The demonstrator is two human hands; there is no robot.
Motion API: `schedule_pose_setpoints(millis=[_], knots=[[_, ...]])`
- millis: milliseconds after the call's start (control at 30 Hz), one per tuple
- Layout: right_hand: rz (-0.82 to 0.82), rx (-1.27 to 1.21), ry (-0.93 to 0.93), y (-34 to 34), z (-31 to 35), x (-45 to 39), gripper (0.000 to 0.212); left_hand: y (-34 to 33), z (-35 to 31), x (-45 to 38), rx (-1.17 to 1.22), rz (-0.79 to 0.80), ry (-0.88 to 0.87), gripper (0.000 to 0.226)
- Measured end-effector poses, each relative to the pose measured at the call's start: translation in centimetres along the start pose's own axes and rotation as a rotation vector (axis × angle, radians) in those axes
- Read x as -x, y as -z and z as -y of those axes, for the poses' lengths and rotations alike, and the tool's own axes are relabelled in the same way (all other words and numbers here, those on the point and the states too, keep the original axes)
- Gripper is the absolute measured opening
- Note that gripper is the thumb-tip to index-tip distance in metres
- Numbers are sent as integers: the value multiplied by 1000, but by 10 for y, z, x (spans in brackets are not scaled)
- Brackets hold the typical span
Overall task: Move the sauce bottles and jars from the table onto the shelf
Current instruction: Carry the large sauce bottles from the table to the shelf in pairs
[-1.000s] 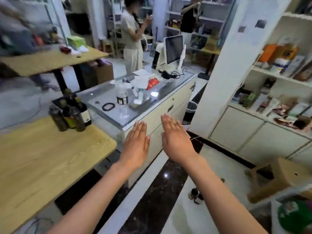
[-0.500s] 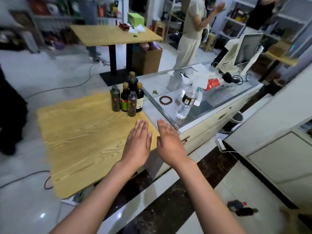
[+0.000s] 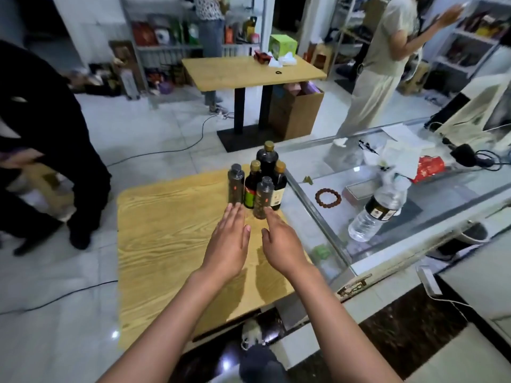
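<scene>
Head view shows five containers clustered at the far right corner of the wooden desk [image 3: 171, 244], all upright and touching or nearly so: a tall dark bottle [image 3: 267, 158] at the back with a gold cap, a green-labelled bottle [image 3: 252, 189] and a pale-labelled bottle [image 3: 279, 189] in front of it, each also gold-capped, and two slim clear jars with dark contents, the left jar [image 3: 235, 186] and the front jar [image 3: 264, 197]. None of them has been lifted; as far as I can judge, the whole job is still ahead, with all five yet to go over to a shelf. The left hand [image 3: 228, 244] is stretched flat, fingers straight and together, its tips just short of the left jar's base, gripping nothing. The right hand [image 3: 280, 244] is likewise flat and empty, its fingertips close by the front jar's foot; whether they touch it I cannot tell. Both hover over the desk. Just beside the desk on the right runs a glass counter [image 3: 414, 217] carrying a water bottle [image 3: 378, 208], a bead bracelet [image 3: 328, 198] and loose papers. Further off stand another wooden table [image 3: 249, 70], a cardboard box [image 3: 296, 111] under it, and metal shelving [image 3: 166, 48] along the back wall, where other people are standing about.
</scene>
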State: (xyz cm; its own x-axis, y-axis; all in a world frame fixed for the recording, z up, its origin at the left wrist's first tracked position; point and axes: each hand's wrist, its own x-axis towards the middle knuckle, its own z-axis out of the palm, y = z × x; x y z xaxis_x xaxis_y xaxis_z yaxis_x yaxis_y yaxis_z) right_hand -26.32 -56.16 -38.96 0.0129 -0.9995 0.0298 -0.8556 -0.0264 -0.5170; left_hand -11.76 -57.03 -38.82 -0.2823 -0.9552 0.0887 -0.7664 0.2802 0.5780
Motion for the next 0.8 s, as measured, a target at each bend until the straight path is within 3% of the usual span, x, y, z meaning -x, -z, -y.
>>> schedule_pose_setpoints(millis=[233, 400, 500, 633, 800], knots=[[-49, -140, -156, -31, -39, -105, 41, -14, 42, -109, 74, 55, 206, 52], [-180, -187, -242, -41, -60, -172, 49, -22, 64, -203, 224, -54, 400, 55], [-135, -158, -274, -55, -71, -199, 47, -30, 75, -246, 215, -52, 374, 62], [-205, -140, -258, -66, -84, -218, 29, -49, 91, -275, 137, 111, 306, 66], [-159, -144, -327, -72, -89, -225, 47, -53, 114, -273, 150, 63, 149, 56]])
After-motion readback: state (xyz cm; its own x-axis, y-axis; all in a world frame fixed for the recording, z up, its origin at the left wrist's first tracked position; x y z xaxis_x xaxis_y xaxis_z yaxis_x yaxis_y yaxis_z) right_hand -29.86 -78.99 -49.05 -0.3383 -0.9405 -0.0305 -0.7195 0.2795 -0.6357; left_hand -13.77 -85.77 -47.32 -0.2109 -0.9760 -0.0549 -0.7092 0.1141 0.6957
